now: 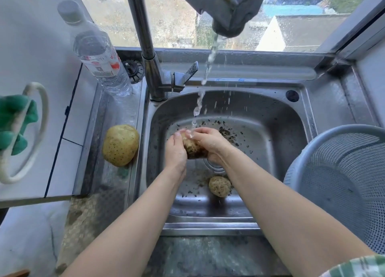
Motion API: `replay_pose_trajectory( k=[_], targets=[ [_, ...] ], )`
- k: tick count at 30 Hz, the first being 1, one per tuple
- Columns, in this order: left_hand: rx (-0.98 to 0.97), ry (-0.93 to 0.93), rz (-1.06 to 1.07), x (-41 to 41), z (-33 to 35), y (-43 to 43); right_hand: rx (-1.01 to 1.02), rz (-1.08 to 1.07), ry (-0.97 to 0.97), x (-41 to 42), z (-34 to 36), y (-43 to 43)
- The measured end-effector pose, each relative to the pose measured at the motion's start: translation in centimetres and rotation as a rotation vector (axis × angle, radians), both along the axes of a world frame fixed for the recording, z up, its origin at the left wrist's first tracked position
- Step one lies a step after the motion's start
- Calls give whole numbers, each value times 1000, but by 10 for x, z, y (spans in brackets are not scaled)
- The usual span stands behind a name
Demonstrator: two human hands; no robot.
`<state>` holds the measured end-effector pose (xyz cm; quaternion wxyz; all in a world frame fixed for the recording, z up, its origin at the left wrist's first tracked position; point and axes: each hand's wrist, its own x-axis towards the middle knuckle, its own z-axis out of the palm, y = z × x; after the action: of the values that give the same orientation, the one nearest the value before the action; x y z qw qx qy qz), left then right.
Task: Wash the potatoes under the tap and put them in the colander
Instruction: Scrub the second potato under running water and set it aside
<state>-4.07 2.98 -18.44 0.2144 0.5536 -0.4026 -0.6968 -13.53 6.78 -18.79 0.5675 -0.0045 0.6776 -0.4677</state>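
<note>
While the tap runs, held potato: you have it between both hands over the middle of the sink, and the water stream lands on its top end and on your fingertips.
Left hand: curled round the potato's side at 9 o'clock, fingers reaching up to its top.
Right hand: closed round the side at 3 o'clock, fingers lying across the top under the water.
Second potato: lies loose on the sink floor at 6 o'clock from your hands, just beside the drain, speckled with dirt, touching neither hand.
Big potato: sits on the ledge at 9 o'clock, outside the basin, well apart from your hands.
Colander: grey mesh bowl at 3 o'clock, beyond the basin's rim, apart from all three potatoes.
Tap: its base stands on the rim at 11 o'clock; the spout head hangs over at 12 o'clock.
Dirt specks: scattered over the sink floor, thickest at 2 o'clock from your hands.
Bottle: clear plastic, at 10 o'clock, near the tap's base.
</note>
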Motion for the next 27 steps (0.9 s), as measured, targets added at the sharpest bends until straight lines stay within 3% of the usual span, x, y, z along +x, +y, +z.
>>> replay_pose_trajectory(
  k=[4, 8, 10, 13, 16, 20, 22, 25, 27],
  targets=[
    [25, 21, 42, 5, -4, -12, -145, 92, -253, -10, 4, 11],
    [72, 39, -83, 2, -4, 2, -19, -145, 114, 9, 4, -1],
    [158, 1, -47, 0, -6, 6, -19, -167, 190, 12, 2, -3],
    [268, -115, 27, 1, -6, -4, -117, -72, 30, 14, 2, 4],
    [93, -216, -76, 6, -7, -12, -258, -103, -243, 13, 0, 10],
    [-74, -279, -142, 4, -7, -6, -149, -122, -106, 16, 2, 4],
    [-37, -280, -114, 2, -9, -6, -133, -104, -89, 16, 3, 3],
    [47, -254, -38, 4, -7, -14, -255, -23, -235, 10, 6, 8],
    [24, -249, -59, 5, -3, -15, -274, -1, -197, 10, 2, 10]
  ],
)
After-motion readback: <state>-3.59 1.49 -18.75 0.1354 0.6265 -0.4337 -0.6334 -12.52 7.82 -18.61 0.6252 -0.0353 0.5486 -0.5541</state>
